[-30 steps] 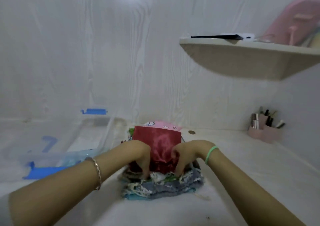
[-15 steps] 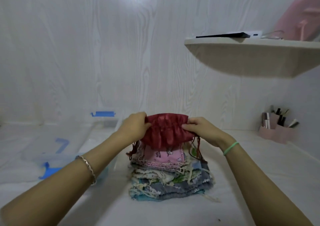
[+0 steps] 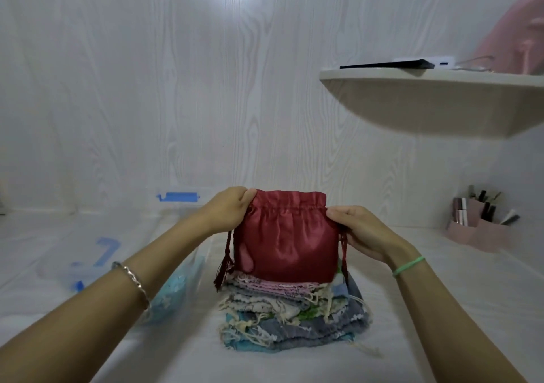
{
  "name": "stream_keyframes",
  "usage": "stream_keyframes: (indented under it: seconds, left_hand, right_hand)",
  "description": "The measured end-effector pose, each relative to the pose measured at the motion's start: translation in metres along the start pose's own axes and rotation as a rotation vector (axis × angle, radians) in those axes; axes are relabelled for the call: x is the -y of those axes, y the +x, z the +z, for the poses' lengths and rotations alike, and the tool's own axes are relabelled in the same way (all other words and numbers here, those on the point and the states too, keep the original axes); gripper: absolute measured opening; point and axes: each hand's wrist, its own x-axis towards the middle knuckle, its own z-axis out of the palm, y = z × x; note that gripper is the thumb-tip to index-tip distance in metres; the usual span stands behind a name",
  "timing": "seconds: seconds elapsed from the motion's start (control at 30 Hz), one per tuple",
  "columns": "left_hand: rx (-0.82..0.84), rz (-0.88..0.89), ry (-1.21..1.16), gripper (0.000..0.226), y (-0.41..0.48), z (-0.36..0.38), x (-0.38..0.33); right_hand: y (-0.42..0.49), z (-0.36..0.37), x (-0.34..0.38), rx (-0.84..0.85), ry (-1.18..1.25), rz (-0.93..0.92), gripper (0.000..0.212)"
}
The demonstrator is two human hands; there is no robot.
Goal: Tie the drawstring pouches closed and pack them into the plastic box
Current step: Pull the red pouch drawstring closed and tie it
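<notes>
A shiny red satin drawstring pouch hangs upright above a stack of flat fabric pouches on the white table. My left hand pinches the pouch's top left corner and my right hand pinches the top right corner. The mouth is partly gathered, and dark red tasselled cords dangle on both sides. A clear plastic box with blue latches stands to the left, with a light blue pouch inside it.
A rounded wall shelf juts out at upper right, carrying a dark flat device and a pink object. A pink organiser with pens sits at the far right. The box's clear lid lies at left.
Both hands lifted the red pouch off the stack and shifted to its top corners. It now hangs upright with the mouth stretched wider than half a second ago.
</notes>
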Motion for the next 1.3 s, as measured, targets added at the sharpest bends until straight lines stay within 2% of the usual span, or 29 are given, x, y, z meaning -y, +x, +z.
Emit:
stream_keyframes:
  seconds: [0.1, 0.17, 0.27, 0.33, 0.47, 0.57, 0.67, 0.77, 0.8, 0.87, 0.9, 0.93, 1.07, 1.1, 1.2, 1.23, 1.3]
  left_hand:
    - [0.074, -0.01, -0.096, 0.05, 0.0, -0.001, -0.002]
    - [0.194, -0.01, -0.18, 0.052, -0.002, -0.005, -0.003]
    - [0.347, 0.009, -0.205, 0.027, -0.004, -0.012, 0.0]
    - [0.371, 0.002, -0.178, 0.022, -0.004, -0.014, 0.005]
    - [0.281, 0.027, -0.157, 0.018, -0.002, -0.016, 0.011]
    - [0.203, 0.041, -0.109, 0.011, -0.001, -0.018, 0.014]
    - [0.114, 0.051, -0.078, 0.012, -0.001, -0.022, 0.015]
    - [0.106, -0.026, -0.09, 0.013, -0.003, -0.02, 0.014]
    - [0.17, -0.078, -0.071, 0.022, -0.006, -0.017, 0.012]
    - [0.323, -0.184, 0.086, 0.061, -0.012, -0.008, 0.006]
    - [0.361, -0.214, 0.178, 0.073, -0.015, -0.002, 0.003]
    - [0.369, -0.224, 0.237, 0.074, -0.017, 0.003, 0.0]
    - [0.38, -0.266, 0.257, 0.016, -0.012, 0.022, -0.008]
    - [0.391, -0.297, 0.268, 0.013, -0.011, 0.024, -0.01]
    - [0.424, -0.358, 0.292, 0.041, -0.01, 0.035, -0.015]
    - [0.438, -0.351, 0.316, 0.043, -0.011, 0.039, -0.017]
    - [0.443, -0.325, 0.358, 0.035, -0.012, 0.049, -0.017]
  right_hand:
    - [0.001, -0.001, -0.002, -0.043, -0.113, -0.008, 0.024]
    - [0.005, -0.004, -0.006, -0.074, -0.156, -0.022, 0.022]
    - [0.006, -0.006, -0.006, -0.119, -0.125, -0.052, 0.027]
    - [0.005, -0.008, -0.007, -0.138, -0.111, -0.069, 0.032]
    - [0.004, -0.013, -0.008, -0.125, -0.114, -0.075, 0.035]
    - [0.005, -0.016, -0.009, -0.108, -0.13, -0.055, 0.026]
    - [0.005, -0.016, -0.008, -0.118, -0.165, -0.052, 0.027]
    - [0.004, -0.013, -0.005, -0.172, -0.179, -0.071, 0.025]
    - [0.004, -0.011, -0.004, -0.174, -0.178, -0.077, 0.025]
    - [0.004, -0.008, -0.002, -0.163, -0.175, -0.083, 0.025]
    - [0.004, -0.005, -0.001, -0.156, -0.179, -0.083, 0.024]
    - [0.003, -0.003, 0.001, -0.151, -0.185, -0.085, 0.024]
    - [0.002, 0.0, 0.005, -0.116, -0.194, -0.117, 0.025]
    - [0.002, -0.001, 0.006, -0.101, -0.203, -0.127, 0.026]
    - [0.001, -0.003, 0.007, -0.076, -0.237, -0.147, 0.026]
    - [0.001, -0.004, 0.007, -0.073, -0.243, -0.151, 0.026]
    - [0.001, -0.007, 0.005, -0.078, -0.25, -0.144, 0.026]
